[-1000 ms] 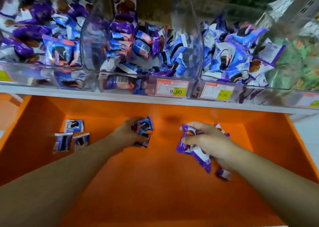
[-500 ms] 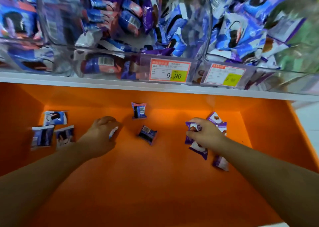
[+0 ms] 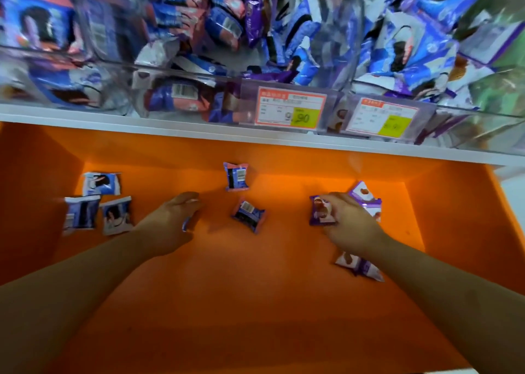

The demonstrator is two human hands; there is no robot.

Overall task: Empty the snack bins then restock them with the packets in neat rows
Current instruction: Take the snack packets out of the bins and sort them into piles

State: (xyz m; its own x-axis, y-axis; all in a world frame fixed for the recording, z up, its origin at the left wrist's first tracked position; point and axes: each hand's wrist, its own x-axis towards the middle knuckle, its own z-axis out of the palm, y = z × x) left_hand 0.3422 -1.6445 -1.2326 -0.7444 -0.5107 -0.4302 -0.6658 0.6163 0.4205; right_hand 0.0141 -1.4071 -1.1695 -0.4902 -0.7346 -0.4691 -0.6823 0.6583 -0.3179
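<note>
An orange bin point(image 3: 255, 302) lies below me with loose snack packets on its floor. My left hand point(image 3: 173, 220) curls over a small blue packet point(image 3: 186, 224), only its edge showing under the fingers. Two dark blue packets lie free just right of it, one at the back point(image 3: 236, 176) and one nearer point(image 3: 249, 215). My right hand point(image 3: 349, 220) grips a purple packet point(image 3: 319, 211); more purple-white packets lie behind it point(image 3: 365, 197) and under my forearm point(image 3: 359, 267). Three blue-white packets point(image 3: 98, 200) sit together at the left.
Above the white shelf edge point(image 3: 199, 130), clear plastic bins point(image 3: 199, 72) are heaped with blue and purple packets. Two price tags point(image 3: 289, 109) hang on their fronts. The orange bin's sloped walls rise at left and right.
My left hand dropped two dark blue packets on the bin floor and moved left, keeping one. My right hand stayed on the purple packets. The view tilted down and closer.
</note>
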